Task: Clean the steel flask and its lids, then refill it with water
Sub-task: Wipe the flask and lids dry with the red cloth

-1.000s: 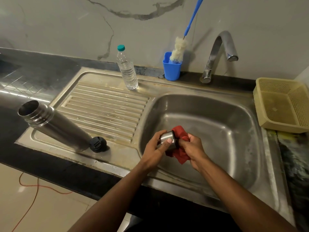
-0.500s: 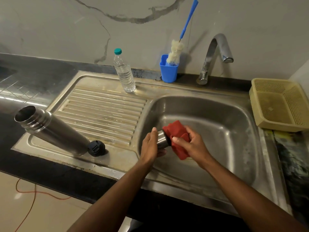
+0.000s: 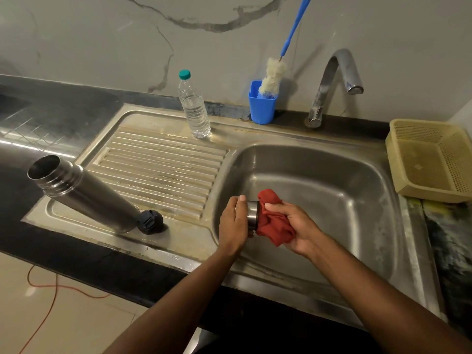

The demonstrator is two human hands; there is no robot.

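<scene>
Here the left hand [image 3: 233, 222] grips the steel lid [image 3: 253, 215]; the right hand [image 3: 297, 226] clutches a red cloth [image 3: 273, 223].

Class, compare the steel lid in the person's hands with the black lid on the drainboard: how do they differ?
The steel lid is shiny bare metal; the black lid is dark and matte. The steel lid is held over the sink basin by the left hand while the right hand presses a red cloth against it; the black lid rests untouched beside the flask. Both are small and round.
</scene>
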